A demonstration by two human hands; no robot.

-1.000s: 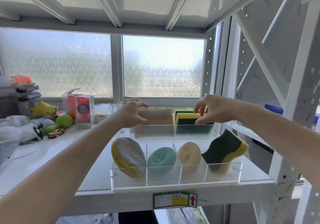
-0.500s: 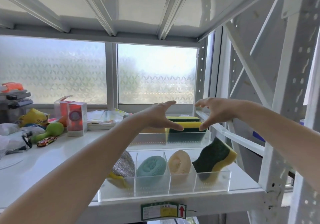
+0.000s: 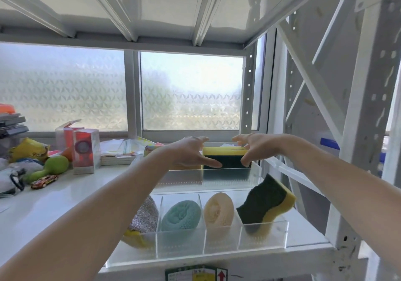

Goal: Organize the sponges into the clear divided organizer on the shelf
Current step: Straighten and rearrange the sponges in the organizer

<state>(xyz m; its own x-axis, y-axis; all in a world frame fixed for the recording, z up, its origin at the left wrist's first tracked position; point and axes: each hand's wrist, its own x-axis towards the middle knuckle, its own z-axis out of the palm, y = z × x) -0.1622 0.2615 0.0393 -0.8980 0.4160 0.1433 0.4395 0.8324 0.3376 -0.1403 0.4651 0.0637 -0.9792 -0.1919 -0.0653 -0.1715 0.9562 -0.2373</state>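
Note:
The clear divided organizer [image 3: 219, 242] sits at the shelf's front right. Its front row holds a silver-and-yellow scrubber [image 3: 145, 217], a teal round sponge [image 3: 181, 215], a cream round sponge [image 3: 218, 210] and a wavy green-and-yellow sponge [image 3: 265, 202]. In the back section stand yellow-and-green rectangular sponges [image 3: 225, 157]. My left hand [image 3: 191, 152] hovers at their left side with fingers spread. My right hand [image 3: 256, 147] hovers at their right side, also spread. Neither hand grips anything; whether the fingertips touch the sponges I cannot tell.
On the white shelf [image 3: 54, 200] to the left lie red-and-clear boxes [image 3: 85, 150], a green toy [image 3: 48, 168], a small toy car [image 3: 44, 181], a yellow bag [image 3: 28, 150] and papers [image 3: 118, 150]. A white shelf post [image 3: 364, 128] rises close on the right.
Both hands let go of the back-row sponges and opened. My left hand moved right from the pink sponge to the yellow-and-green ones. The view shifted, with the organizer now lower.

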